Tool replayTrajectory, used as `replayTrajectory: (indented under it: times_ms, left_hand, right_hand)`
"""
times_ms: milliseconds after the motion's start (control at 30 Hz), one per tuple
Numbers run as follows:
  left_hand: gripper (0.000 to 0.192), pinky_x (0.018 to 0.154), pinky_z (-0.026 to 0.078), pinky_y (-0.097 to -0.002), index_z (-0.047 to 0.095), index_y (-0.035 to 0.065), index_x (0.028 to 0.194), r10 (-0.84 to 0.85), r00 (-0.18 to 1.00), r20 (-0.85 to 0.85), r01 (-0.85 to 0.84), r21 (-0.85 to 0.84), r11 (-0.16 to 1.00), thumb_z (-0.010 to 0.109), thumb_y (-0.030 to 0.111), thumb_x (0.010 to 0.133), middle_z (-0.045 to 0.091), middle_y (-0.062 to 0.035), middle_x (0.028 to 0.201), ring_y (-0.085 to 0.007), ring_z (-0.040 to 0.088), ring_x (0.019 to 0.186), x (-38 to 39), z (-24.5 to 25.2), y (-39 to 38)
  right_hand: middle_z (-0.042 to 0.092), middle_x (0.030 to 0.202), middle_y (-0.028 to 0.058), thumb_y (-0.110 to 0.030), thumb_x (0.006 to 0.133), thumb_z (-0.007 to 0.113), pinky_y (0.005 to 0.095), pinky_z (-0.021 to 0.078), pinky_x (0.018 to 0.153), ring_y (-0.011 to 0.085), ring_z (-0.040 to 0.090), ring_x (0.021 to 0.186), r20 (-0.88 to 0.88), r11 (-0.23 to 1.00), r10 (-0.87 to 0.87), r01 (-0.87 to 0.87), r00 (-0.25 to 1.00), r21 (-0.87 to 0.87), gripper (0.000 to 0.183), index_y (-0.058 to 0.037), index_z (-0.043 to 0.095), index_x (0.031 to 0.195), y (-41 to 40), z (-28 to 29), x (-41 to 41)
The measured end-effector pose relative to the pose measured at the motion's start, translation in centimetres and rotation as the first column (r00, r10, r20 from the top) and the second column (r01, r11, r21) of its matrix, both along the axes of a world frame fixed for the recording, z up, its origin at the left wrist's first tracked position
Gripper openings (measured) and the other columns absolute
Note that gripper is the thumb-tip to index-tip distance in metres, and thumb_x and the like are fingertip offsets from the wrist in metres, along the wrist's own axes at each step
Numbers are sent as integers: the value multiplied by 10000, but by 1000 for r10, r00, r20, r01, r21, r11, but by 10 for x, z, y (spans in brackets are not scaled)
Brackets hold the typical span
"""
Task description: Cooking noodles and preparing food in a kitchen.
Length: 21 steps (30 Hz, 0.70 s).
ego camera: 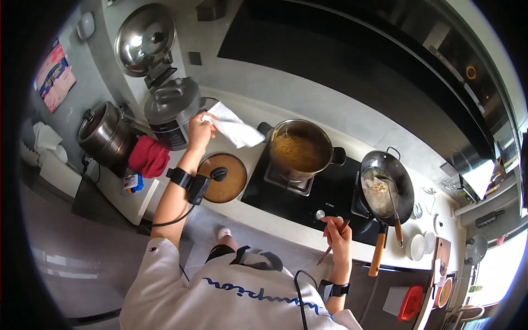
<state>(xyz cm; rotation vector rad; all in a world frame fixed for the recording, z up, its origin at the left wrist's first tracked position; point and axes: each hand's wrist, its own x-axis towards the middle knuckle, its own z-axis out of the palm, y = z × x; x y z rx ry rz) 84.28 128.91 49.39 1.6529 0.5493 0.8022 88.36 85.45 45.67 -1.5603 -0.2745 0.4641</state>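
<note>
My left hand (pixel 200 134) pinches a white paper towel (pixel 236 127), which hangs out over the counter towards a steel pot (pixel 319 138). Yellow noodles (pixel 291 148) lie in the pot, which stands on the left burner. In my right hand (pixel 340 239) is a pair of brown chopsticks (pixel 324 255), held by the front edge of the black gas stove (pixel 264 185), close to its control knob (pixel 320 214). A glass lid (pixel 225 187) with a black knob rests on the counter below my left hand.
A wok (pixel 406 194) with pale liquid and a wooden-handled spatula (pixel 398 233) sits on the right burner. An electric pressure cooker (pixel 173 105), a brown metal pot (pixel 105 136) and a red cloth (pixel 148 156) stand at left. White bowls (pixel 415 247) are at right.
</note>
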Motion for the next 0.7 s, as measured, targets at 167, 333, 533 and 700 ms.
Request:
replayTrajectory:
  times_ms: [167,333,533,700]
  left_hand:
    - [191,615,471,-362,609,-1,777,433,900,44,-418,364,832,420,4,748,577,-121,633,-265,548,600,62,-63,43]
    - [191,728,423,-397,601,18,774,-127,989,-76,146,615,775,442,124,785,552,-148,789,-307,509,724,109,-85,-9]
    - [349,757,468,-273,498,-10,1160,-311,946,87,321,-366,873,474,233,911,609,-95,951,-155,587,863,105,-83,-11]
    - [461,692,484,-272,413,-44,1182,-217,976,29,218,-79,973,634,116,811,596,-101,930,-148,572,853,123,-100,-3]
  right_hand:
    - [470,546,-36,-142,898,498,160,198,379,-6,309,415,-27,985,-158,156,987,-77,183,-15,629,911,-33,-9,-15]
    - [461,540,-39,-145,902,499,160,182,370,-5,298,408,-66,945,-326,323,943,-49,185,-15,630,913,-46,-15,-27]
    - [456,545,-41,-138,900,505,168,193,393,3,313,432,-94,882,-468,458,879,-105,177,-21,639,905,-50,-2,-28]
    - [466,554,-45,-148,905,509,164,182,380,-5,308,431,-48,903,-429,427,902,-52,182,-13,630,924,-26,0,-18]
